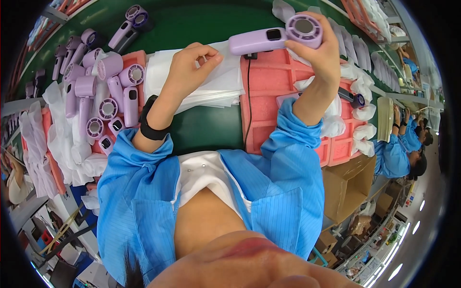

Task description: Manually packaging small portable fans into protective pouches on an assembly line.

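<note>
My right hand (322, 50) grips a light purple handheld fan (257, 42) around its round head, with the handle pointing left and a small dark screen on it. My left hand (192, 67), a black band on its wrist, hovers over a stack of white translucent sheets or bags (163, 79). Its fingers are loosely curled and apart, and nothing shows between them. Below the fan handle is the dark plug of a black cable (248, 105); whether they touch I cannot tell. Under the right arm lies a pink foam tray (261, 86) with compartments.
Several purple fans (108, 109) are piled on the left, beside white wrapping (65, 129). Two more fans (129, 26) lie on the green table (192, 21). Wrapped items (362, 105) line the tray's right side. An open cardboard box (348, 185) stands at right; co-workers (396, 156) sit beyond.
</note>
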Demonstrator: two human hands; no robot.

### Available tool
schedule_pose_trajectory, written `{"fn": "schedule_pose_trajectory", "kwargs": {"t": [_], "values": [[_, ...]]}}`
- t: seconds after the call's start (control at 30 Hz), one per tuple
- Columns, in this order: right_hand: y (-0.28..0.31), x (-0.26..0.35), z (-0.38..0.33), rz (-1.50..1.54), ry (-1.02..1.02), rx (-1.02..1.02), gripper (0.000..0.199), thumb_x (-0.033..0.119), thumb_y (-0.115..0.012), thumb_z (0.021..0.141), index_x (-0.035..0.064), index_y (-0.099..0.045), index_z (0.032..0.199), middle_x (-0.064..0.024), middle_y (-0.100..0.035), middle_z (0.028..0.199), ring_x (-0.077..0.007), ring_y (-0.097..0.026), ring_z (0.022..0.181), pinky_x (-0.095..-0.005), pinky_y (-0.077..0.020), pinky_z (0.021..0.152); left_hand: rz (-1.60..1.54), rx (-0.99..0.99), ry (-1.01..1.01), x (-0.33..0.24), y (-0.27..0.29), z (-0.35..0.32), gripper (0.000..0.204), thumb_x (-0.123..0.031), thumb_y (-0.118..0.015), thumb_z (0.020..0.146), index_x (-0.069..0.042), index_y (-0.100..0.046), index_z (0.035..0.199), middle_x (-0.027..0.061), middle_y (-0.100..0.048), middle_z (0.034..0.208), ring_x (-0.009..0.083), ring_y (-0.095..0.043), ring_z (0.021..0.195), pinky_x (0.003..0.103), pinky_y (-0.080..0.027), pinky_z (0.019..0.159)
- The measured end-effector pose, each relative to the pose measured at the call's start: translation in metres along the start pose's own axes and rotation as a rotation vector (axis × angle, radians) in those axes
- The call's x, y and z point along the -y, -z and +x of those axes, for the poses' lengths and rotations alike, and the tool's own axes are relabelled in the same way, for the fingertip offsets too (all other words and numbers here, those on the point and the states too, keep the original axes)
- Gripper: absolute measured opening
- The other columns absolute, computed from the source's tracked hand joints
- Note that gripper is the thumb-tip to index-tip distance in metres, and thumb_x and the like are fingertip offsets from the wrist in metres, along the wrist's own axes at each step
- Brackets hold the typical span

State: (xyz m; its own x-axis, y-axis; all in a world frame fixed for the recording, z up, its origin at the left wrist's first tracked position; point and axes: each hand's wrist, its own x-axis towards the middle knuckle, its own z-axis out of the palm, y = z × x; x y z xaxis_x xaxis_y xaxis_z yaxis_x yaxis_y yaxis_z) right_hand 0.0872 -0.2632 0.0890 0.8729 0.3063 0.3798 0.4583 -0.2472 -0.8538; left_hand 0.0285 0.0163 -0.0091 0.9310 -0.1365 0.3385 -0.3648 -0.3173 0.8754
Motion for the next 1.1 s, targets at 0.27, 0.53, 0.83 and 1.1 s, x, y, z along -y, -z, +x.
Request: {"fn": "schedule_pose_trajectory", "kwargs": {"t": [0.27, 0.53, 0.83, 1.1], "values": [[-0.062, 0.013, 0.003, -0.125, 0.283, 0.117, 0.058, 0.004, -0.081, 0.063, 0.003, -0.056, 0.116, -0.0072, -0.06, 0.106, -0.0178, -0.06, 0.095, -0.0279, -0.0482, 0.084, -0.421, -0.174, 0.257, -0.036, 0.018, 0.0, 0.014, -0.016, -0.067, 0.087, -0.004, -0.068, 0.093, 0.0008, -0.065, 0.086, 0.0071, -0.054, 0.069, 0.025, -0.044, 0.063], [-0.125, 0.009, -0.005, -0.277, 0.476, 0.076, 0.068, -0.001, -0.078, 0.057, 0.0071, -0.06, 0.122, -0.0102, -0.056, 0.104, -0.0253, -0.058, 0.095, -0.0305, -0.0493, 0.079, -0.871, -0.283, 0.211, -0.059, 0.025, -0.003, 0.01, -0.012, -0.064, 0.088, -0.005, -0.067, 0.094, 0.0013, -0.065, 0.089, 0.0085, -0.056, 0.078, 0.025, -0.044, 0.075], [-0.124, 0.01, -0.002, -0.309, 0.556, -0.109, 0.07, 0.0, -0.078, 0.055, 0.0054, -0.06, 0.122, -0.0119, -0.055, 0.103, -0.0268, -0.058, 0.09, -0.0316, -0.05, 0.075, 0.334, -0.45, -0.378, -0.074, -0.006, -0.018, 0.013, 0.0, -0.069, 0.075, -0.007, -0.07, 0.086, 0.0052, -0.061, 0.076, 0.0194, -0.057, 0.072, 0.027, -0.044, 0.068], [-0.13, -0.001, -0.003, -0.358, 0.38, -0.214, 0.062, 0.005, -0.079, 0.062, -0.0011, -0.051, 0.116, -0.0139, -0.055, 0.108, -0.0246, -0.059, 0.095, -0.0312, -0.0486, 0.081, 0.101, -0.247, -0.185, -0.074, 0.006, -0.013, 0.041, -0.005, -0.073, 0.068, -0.015, -0.065, 0.107, 0.0076, -0.057, 0.105, 0.025, -0.06, 0.08, 0.033, -0.05, 0.065]]}}
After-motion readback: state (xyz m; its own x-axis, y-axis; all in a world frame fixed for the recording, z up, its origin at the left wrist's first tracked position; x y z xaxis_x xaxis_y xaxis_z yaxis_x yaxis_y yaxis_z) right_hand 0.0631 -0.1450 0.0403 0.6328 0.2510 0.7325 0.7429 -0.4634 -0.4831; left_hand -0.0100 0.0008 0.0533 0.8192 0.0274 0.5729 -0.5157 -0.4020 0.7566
